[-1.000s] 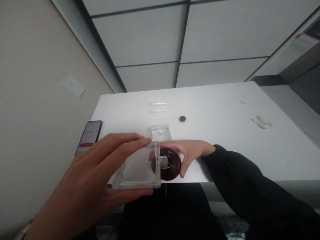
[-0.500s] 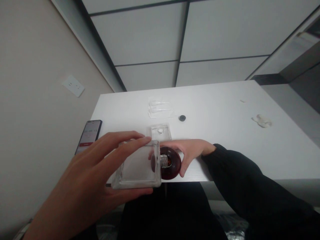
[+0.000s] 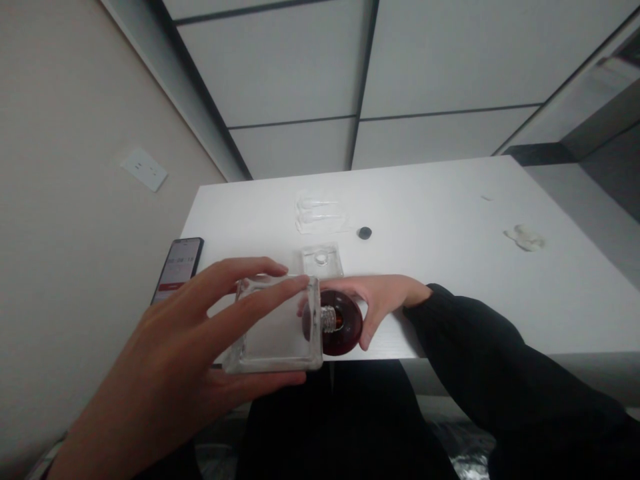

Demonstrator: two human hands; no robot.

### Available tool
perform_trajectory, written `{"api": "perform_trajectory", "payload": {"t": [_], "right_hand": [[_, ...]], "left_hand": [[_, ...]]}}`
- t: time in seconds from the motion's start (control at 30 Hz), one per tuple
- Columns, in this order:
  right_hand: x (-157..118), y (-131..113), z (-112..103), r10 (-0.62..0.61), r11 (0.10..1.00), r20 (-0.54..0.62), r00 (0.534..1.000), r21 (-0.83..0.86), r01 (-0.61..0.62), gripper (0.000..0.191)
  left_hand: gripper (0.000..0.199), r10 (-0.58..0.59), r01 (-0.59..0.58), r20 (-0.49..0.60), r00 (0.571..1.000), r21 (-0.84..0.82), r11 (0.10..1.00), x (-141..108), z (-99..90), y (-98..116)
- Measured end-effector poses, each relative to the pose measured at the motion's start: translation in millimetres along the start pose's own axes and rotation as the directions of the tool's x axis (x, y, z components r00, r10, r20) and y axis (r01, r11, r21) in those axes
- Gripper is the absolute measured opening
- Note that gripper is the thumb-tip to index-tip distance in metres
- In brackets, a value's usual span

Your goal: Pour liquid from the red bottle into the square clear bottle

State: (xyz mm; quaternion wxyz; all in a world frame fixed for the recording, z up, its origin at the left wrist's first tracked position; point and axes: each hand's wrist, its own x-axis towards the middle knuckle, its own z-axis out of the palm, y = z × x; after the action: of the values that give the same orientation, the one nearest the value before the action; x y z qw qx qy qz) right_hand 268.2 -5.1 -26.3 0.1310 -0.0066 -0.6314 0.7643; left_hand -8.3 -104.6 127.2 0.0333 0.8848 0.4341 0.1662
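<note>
Your left hand (image 3: 165, 327) grips a square glass bottle (image 3: 275, 327) at a white table's (image 3: 425, 200) near edge.

Your left fingers (image 3: 240, 280) spread wide around the bottle, and its threaded neck (image 3: 329, 320) points at a round dark red piece (image 3: 347, 327), gripped by your right hand (image 3: 385, 300); you cannot tell whether they are joined. Beyond lie a clear square case (image 3: 320, 260), a clear plastic pack (image 3: 320, 217), a black disc (image 3: 365, 233) and, left, a smartphone (image 3: 177, 270).
</note>
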Motion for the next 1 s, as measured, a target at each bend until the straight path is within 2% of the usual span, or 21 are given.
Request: {"api": "perform_trajectory", "payload": {"t": [0.37,1.0], "right_hand": [[0.8,-1.3,-1.5,0.017,0.998,0.000,1.000,-0.053,-0.017,0.106],[0.5,-2.0,0.4,0.027,0.999,-0.026,0.999,-0.039,-0.028,0.105]], "left_hand": [[0.043,0.048,-0.048,0.002,0.999,-0.045,0.998,5.2,-4.5,2.4],[0.037,0.065,-0.065,-0.005,0.998,-0.011,0.998,5.8,-4.2,3.5]]}}
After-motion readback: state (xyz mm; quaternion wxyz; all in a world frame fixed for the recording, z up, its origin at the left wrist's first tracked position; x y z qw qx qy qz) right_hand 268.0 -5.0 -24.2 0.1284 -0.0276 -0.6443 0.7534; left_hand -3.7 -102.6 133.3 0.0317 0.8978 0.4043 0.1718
